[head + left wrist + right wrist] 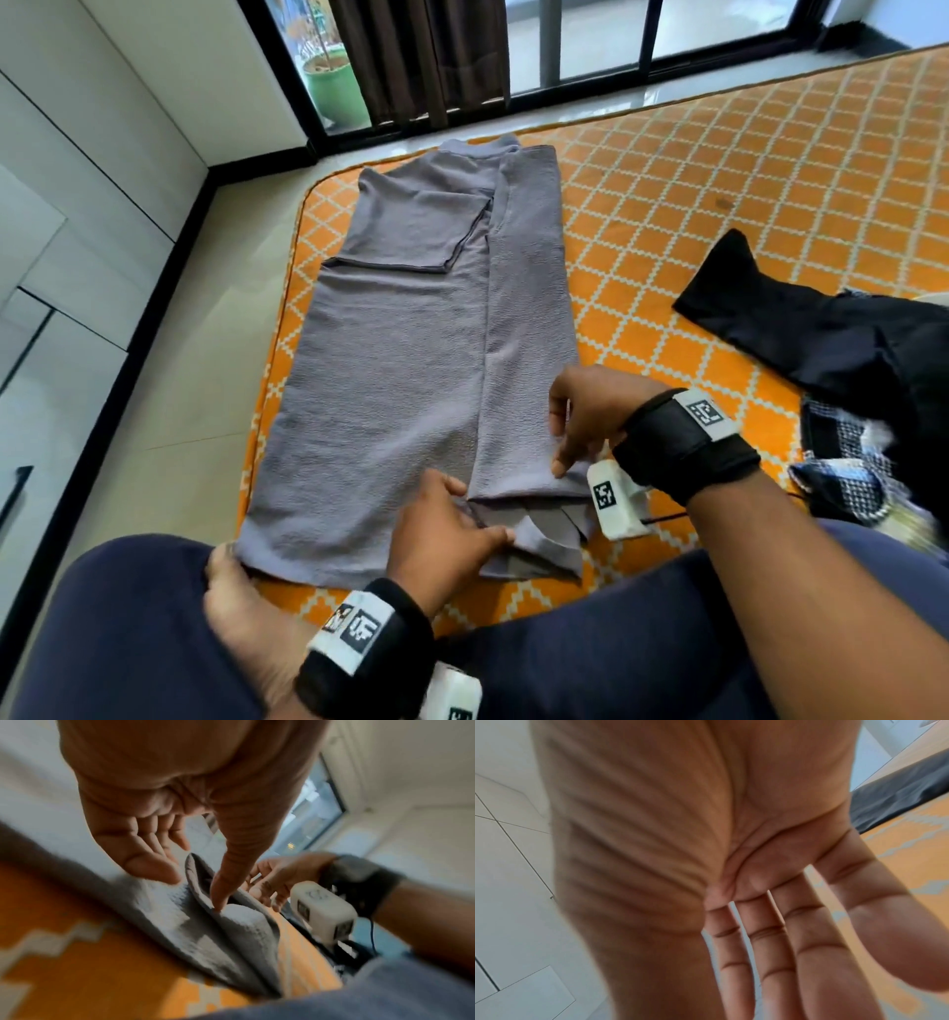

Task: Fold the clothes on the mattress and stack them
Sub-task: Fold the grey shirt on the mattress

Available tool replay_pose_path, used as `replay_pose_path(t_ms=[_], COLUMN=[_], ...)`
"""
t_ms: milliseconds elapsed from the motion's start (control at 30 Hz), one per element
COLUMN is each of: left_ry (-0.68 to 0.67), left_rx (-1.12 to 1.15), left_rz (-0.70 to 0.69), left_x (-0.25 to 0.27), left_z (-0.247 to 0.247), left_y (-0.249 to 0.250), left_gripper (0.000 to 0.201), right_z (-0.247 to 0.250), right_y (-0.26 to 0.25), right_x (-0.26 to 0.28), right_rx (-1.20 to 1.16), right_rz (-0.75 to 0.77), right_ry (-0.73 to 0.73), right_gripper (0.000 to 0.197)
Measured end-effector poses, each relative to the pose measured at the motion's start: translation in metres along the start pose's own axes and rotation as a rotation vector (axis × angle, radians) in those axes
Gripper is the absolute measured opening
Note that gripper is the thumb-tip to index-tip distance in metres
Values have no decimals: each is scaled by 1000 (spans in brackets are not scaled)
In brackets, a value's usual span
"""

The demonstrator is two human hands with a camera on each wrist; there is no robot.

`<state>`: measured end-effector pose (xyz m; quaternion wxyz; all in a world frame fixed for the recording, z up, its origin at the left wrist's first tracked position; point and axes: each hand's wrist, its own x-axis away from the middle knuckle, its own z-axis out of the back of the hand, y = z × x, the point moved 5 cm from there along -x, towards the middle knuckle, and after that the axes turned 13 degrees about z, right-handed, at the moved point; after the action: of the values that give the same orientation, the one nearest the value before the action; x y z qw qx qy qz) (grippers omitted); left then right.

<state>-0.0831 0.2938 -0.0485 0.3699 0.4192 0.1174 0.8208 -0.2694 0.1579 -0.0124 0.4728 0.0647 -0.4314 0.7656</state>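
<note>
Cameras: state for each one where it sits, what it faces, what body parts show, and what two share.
Head: looks down at the grey garment on the mattress; both hands, knees show.
Left wrist: looks along the left hand, which touches the garment; the right hand shows.
Right wrist: faces the open palm.
Head and left wrist share the garment.

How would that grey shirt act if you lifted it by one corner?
The grey shirt would probably droop limply: its folded side lies flat and its hem bends softly under the left hand. It looks thin and crinkly, so likely light, and the fold would probably fall open.
</note>
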Motion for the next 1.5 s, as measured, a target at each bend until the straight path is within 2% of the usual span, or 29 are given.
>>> replay_pose_path(t_ms=[33,67,167,333,400,500,567,633,733,833,933,1033,1167,1333,1500], left_ry=[129,200,256,273,268,283,284,272,249,283,277,258,263,131,274], left_rx=[-144,-214,-282,-332,-333,-323,-366,-489,-601,-634,-651,-598,-400,-582,-826], left_rz=[-80,-141,-237,-297,-327,-361,-354,-325,-278,-278,-262,-267,-227,-131,-200], left_x=[4,10,16,3,1,6,11,12,14,15,18,27,38,32,39], left_z=[6,11,9,-1,-2,-2,-4,-8,-12,-13,-6,12,45,49,44], left_y=[5,13,33,55,60,61,63,64,63,62,61,55,37,14,25], left_gripper=[63,60,44,35,43,62,70,69,50,30,29,32,21,29,42], right_z=[1,4,6,-19,-25,-12,-2,0,-3,-5,-15,-20,-9,-16,-20], right_y=[-1,-2,-6,-18,-19,-9,0,6,5,-3,-12,-15,-9,-12,-20], right_x=[1,2,6,0,-6,-9,-9,-9,-10,-10,-10,-12,-12,-13,-11], right_rx=[25,53,117,220,243,171,96,63,59,73,155,209,165,184,195], right_rz=[1,7,21,63,88,111,125,128,120,137,158,150,176,172,179], right_ry=[13,31,47,-97,-104,-13,3,2,-6,-29,-80,-81,-61,-86,-113], right_gripper=[47,46,47,58,47,21,14,14,19,34,42,30,13,18,34])
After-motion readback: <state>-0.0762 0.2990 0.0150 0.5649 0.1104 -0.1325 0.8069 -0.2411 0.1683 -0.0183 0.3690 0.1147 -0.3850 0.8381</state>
